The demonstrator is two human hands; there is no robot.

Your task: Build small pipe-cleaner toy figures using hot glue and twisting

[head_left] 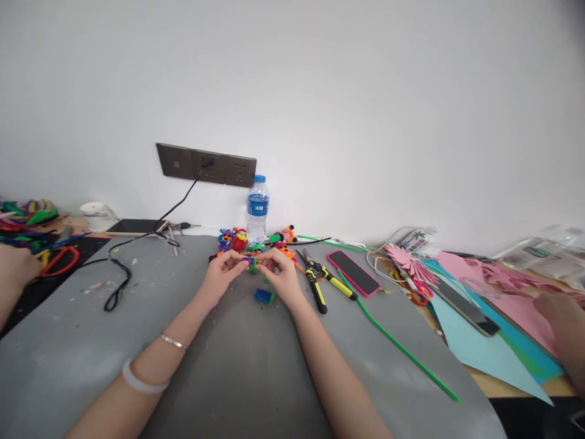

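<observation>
My left hand (222, 272) and my right hand (281, 274) meet over the grey mat (214, 378), fingertips closed on a small purple and green piece (250, 261) between them. Its exact shape is too small to tell. Just below the hands lies a small blue block with a green end (264, 297). Behind them stand several colourful fuzzy figures, one of them red and yellow (239, 239). Yellow and black pliers (316, 291) lie to the right of my right hand, beside a second cutting tool (338, 284).
A water bottle (258, 213) stands by the wall. Rightward lie a pink-edged phone (353, 272), a long green stem (402, 347) and coloured paper (484, 347). A black cable (119, 268) crosses the left side. Other people's hands show at left (16, 271) and right (560, 323).
</observation>
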